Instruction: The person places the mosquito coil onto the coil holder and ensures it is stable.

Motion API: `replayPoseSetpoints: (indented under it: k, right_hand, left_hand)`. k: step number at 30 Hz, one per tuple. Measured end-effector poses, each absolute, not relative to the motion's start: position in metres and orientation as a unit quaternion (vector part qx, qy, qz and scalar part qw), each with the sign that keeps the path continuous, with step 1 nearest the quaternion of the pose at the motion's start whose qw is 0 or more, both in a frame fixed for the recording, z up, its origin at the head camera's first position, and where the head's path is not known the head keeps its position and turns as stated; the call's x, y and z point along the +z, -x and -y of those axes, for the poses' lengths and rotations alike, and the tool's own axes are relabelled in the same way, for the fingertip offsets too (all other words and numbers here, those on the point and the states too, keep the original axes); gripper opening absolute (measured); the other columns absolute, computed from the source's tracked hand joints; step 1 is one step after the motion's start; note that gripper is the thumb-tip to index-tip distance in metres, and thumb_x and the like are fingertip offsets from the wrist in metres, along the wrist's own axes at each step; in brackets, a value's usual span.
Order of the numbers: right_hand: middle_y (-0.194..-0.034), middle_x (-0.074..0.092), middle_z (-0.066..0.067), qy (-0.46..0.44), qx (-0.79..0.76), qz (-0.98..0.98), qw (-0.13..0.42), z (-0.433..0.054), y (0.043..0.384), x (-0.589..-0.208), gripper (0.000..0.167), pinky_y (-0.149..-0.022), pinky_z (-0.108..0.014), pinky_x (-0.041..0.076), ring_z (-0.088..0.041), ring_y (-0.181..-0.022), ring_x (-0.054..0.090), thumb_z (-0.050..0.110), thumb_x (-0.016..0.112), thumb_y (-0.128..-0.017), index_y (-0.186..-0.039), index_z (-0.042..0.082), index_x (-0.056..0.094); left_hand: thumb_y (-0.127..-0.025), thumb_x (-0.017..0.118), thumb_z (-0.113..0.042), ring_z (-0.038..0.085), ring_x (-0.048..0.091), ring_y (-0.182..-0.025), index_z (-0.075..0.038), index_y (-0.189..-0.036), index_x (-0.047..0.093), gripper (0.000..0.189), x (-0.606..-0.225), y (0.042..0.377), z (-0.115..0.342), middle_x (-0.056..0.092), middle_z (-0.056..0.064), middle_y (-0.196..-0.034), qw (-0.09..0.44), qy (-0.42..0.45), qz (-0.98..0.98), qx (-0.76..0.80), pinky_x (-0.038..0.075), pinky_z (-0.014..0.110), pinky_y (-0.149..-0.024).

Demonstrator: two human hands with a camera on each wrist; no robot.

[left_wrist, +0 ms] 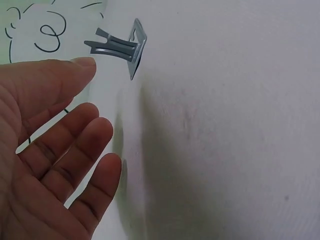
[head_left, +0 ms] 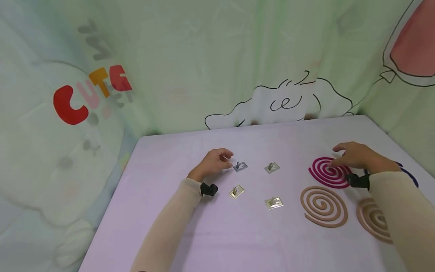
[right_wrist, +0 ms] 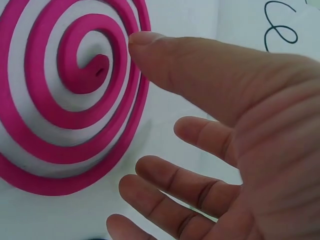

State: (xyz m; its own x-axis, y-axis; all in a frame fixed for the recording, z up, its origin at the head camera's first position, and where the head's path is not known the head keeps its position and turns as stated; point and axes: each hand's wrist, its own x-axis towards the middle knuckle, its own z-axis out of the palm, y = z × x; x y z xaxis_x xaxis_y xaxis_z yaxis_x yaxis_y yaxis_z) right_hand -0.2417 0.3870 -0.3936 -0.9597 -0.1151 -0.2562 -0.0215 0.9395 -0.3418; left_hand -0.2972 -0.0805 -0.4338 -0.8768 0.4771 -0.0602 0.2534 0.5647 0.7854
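My left hand (head_left: pixel 214 163) hovers with loosely bent fingers beside a grey metal mosquito coil stand (head_left: pixel 241 166). In the left wrist view the stand (left_wrist: pixel 117 48), its forked prong raised, lies beyond the thumb tip, and the left fingers hold nothing. My right hand (head_left: pixel 357 155) is over the far right edge of a pink mosquito coil (head_left: pixel 331 172), fingers spread. The right wrist view shows the thumb tip overlapping the edge of the pink coil (right_wrist: pixel 70 154); whether it touches I cannot tell. Nothing is gripped there.
Three more metal stands (head_left: pixel 272 167), (head_left: pixel 236 192), (head_left: pixel 274 203) lie on the pale table (head_left: pixel 210 234). A tan coil (head_left: pixel 323 205) lies nearer me. The right arm partly covers another brown coil (head_left: pixel 374 221) and a dark blue coil (head_left: pixel 410 176). A printed curtain (head_left: pixel 190 68) hangs behind.
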Motion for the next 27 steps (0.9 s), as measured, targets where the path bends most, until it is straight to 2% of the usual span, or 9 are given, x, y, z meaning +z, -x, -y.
replayPoseSetpoints:
  k: [10, 15, 19, 22, 27]
  right_hand:
    - [-0.116, 0.059, -0.045, 0.037, -0.175, -0.975, 0.131, -0.378, 0.242, -0.399, 0.079, -0.086, -0.067, 0.051, -0.06, -0.107, 0.058, 0.041, 0.081, -0.088, -0.128, -0.021, 0.051]
    - [-0.118, 0.058, -0.045, 0.035, -0.173, -0.978, 0.114, -0.367, 0.243, -0.403, 0.078, -0.089, -0.068, 0.051, -0.059, -0.108, 0.058, 0.042, 0.078, -0.09, -0.131, -0.019, 0.051]
    - [-0.124, 0.055, -0.046, 0.036, -0.188, -0.977, 0.096, -0.355, 0.243, -0.405, 0.074, -0.096, -0.073, 0.045, -0.059, -0.114, 0.054, 0.039, 0.075, -0.093, -0.137, -0.015, 0.049]
    - [-0.131, 0.052, -0.046, 0.036, -0.214, -0.973, 0.083, -0.34, 0.243, -0.402, 0.072, -0.099, -0.074, 0.042, -0.06, -0.12, 0.05, 0.037, 0.072, -0.096, -0.142, -0.012, 0.047]
    - [-0.14, 0.049, -0.042, 0.037, -0.269, -0.96, 0.061, -0.308, 0.243, -0.397, 0.067, -0.102, -0.073, 0.042, -0.058, -0.129, 0.046, 0.036, 0.069, -0.1, -0.146, -0.007, 0.047]
  left_hand:
    - [-0.093, 0.074, -0.005, 0.019, 0.063, -0.109, -0.006, -0.127, 0.071, 0.034, -0.438, 0.297, 0.069, 0.07, 0.006, -0.127, 0.142, -0.234, -0.88, 0.388, 0.05, 0.029, -0.091]
    - [-0.093, 0.074, -0.004, 0.015, 0.06, -0.099, -0.008, -0.12, 0.074, 0.028, -0.445, 0.298, 0.065, 0.069, 0.005, -0.123, 0.143, -0.248, -0.882, 0.374, 0.048, 0.025, -0.086]
    - [-0.094, 0.074, -0.006, 0.013, 0.059, -0.094, -0.009, -0.111, 0.076, 0.017, -0.448, 0.298, 0.064, 0.07, 0.003, -0.113, 0.136, -0.257, -0.88, 0.375, 0.047, 0.025, -0.083]
    - [-0.095, 0.074, -0.006, 0.014, 0.06, -0.094, -0.01, -0.104, 0.075, 0.01, -0.448, 0.296, 0.063, 0.07, 0.001, -0.106, 0.135, -0.255, -0.876, 0.387, 0.048, 0.026, -0.085]
    - [-0.096, 0.072, -0.007, 0.014, 0.06, -0.095, -0.01, -0.101, 0.074, 0.005, -0.449, 0.292, 0.063, 0.07, 0.0, -0.101, 0.13, -0.25, -0.871, 0.403, 0.048, 0.028, -0.088]
